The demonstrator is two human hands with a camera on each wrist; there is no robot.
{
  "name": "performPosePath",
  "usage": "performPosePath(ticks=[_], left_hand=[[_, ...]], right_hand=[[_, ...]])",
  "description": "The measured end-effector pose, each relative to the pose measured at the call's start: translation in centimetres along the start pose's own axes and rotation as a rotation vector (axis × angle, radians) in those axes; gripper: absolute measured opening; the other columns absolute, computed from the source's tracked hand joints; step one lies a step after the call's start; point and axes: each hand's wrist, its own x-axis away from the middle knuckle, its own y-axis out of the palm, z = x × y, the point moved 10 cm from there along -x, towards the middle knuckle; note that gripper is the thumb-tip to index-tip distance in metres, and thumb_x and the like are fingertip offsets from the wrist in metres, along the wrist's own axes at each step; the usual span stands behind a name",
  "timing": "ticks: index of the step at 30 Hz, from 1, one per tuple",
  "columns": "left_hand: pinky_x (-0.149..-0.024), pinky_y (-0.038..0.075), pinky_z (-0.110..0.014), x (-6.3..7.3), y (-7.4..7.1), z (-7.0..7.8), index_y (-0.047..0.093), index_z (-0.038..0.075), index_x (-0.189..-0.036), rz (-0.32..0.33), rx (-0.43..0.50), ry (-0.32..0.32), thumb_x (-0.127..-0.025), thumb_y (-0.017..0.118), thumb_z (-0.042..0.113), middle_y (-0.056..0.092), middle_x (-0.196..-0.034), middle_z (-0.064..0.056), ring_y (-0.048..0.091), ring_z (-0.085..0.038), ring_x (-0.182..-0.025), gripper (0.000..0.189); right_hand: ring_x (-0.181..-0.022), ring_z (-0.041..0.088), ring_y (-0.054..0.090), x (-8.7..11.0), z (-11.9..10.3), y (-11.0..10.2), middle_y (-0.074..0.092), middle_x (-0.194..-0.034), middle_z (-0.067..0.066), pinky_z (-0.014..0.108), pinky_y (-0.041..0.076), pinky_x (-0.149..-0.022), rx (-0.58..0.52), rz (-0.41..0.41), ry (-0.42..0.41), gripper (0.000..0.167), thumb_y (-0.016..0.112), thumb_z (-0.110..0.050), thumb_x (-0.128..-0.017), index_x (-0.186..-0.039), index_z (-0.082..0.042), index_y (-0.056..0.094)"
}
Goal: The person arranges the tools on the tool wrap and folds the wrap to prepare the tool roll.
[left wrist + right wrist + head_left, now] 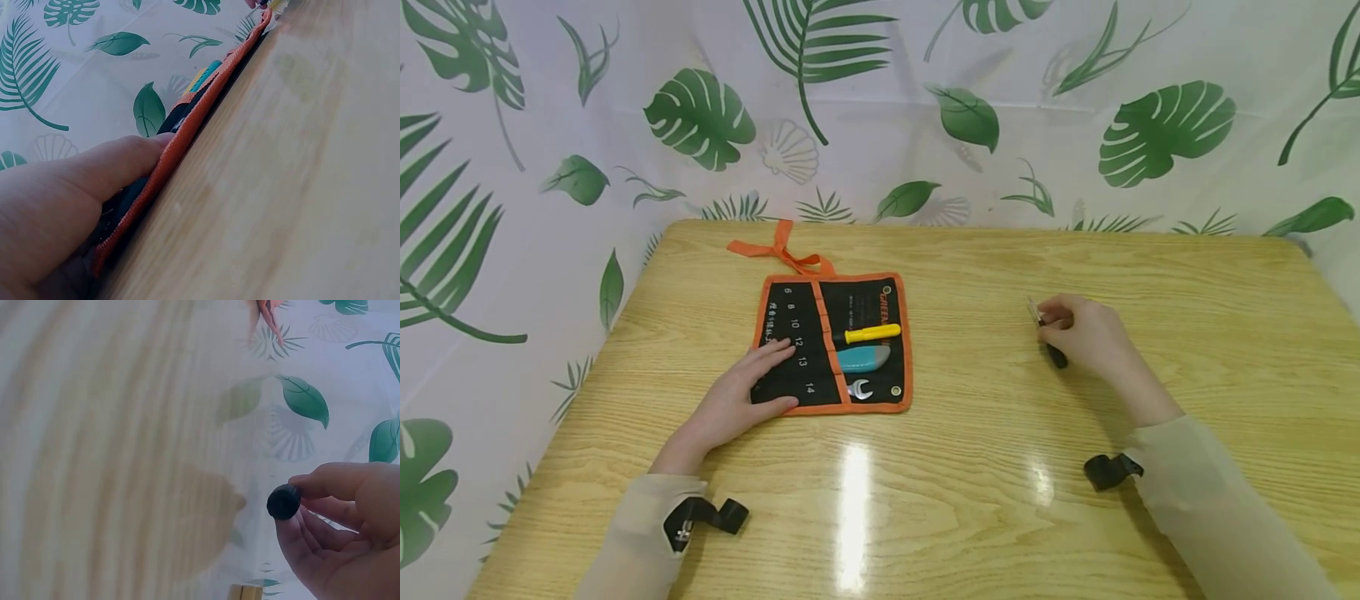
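A black tool pouch (868, 304) with orange edging lies spread on the table. My left hand (730, 404) rests on its numbered pocket panel, fingers apart; the left wrist view shows the thumb (125, 159) against the orange edge. From the pockets stick out a yellow handle (872, 334), a teal and grey handle (865, 358) and an open-end wrench (860, 389). Off to the right, my right hand (1090, 333) pinches a slim tool (1056, 356) between thumb and fingers. It has a black handle with a round end (284, 502) and a thin pale tip.
The wooden table (970, 500) meets a leaf-printed cloth (880, 100) at its back edge. Orange tie ribbons (782, 250) trail from the pouch's far side. Something yellow (1096, 300) shows just behind my right hand. Each sleeve carries a small black wrist camera (730, 516).
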Motion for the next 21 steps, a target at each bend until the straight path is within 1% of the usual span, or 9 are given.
performPosePath(ticks=[9,12,15,18,21], left_hand=[[-0.109,0.024,-0.055,0.0,0.0,0.0,0.040,0.017,-0.147,-0.001,-0.002,0.000,-0.086,0.071,0.041,0.029,-0.154,-0.002,0.022,-0.029,-0.142,0.072],[-0.109,0.025,-0.055,0.0,-0.1,0.1,0.041,0.017,-0.147,0.001,0.000,0.000,-0.086,0.071,0.040,0.029,-0.154,-0.003,0.022,-0.029,-0.141,0.072],[-0.109,0.025,-0.055,0.0,-0.1,0.1,0.041,0.017,-0.147,0.002,0.002,0.001,-0.085,0.071,0.040,0.029,-0.154,-0.003,0.022,-0.029,-0.141,0.072],[-0.109,0.025,-0.055,0.0,-0.1,0.1,0.041,0.016,-0.146,0.001,0.004,0.003,-0.085,0.071,0.039,0.029,-0.154,-0.003,0.022,-0.029,-0.141,0.072],[-0.109,0.025,-0.055,0.0,-0.1,0.1,0.041,0.016,-0.146,0.000,0.006,0.006,-0.086,0.071,0.039,0.030,-0.154,-0.003,0.022,-0.029,-0.141,0.072]], right_hand=[[-0.102,0.031,0.058,-0.1,-1.5,0.0,0.061,-0.113,0.018,0.046,0.047,-0.082,-0.088,-0.017,-0.017,0.041,0.061,-0.017,-0.092,-0.128,0.000,0.054],[-0.103,0.031,0.056,0.0,-2.2,0.1,0.060,-0.114,0.018,0.044,0.047,-0.082,-0.134,-0.032,-0.024,0.040,0.061,-0.017,-0.092,-0.128,0.000,0.054],[-0.102,0.030,0.055,0.1,-2.9,0.2,0.058,-0.114,0.017,0.040,0.046,-0.081,-0.187,-0.046,-0.026,0.038,0.060,-0.015,-0.092,-0.126,0.002,0.053],[-0.101,0.028,0.055,0.2,-3.5,0.3,0.055,-0.112,0.016,0.033,0.048,-0.079,-0.242,-0.053,-0.028,0.036,0.060,-0.013,-0.092,-0.124,0.003,0.052],[-0.098,0.027,0.055,0.2,-4.1,0.4,0.053,-0.108,0.014,0.027,0.048,-0.075,-0.294,-0.049,-0.043,0.036,0.061,-0.012,-0.092,-0.123,0.003,0.050]])
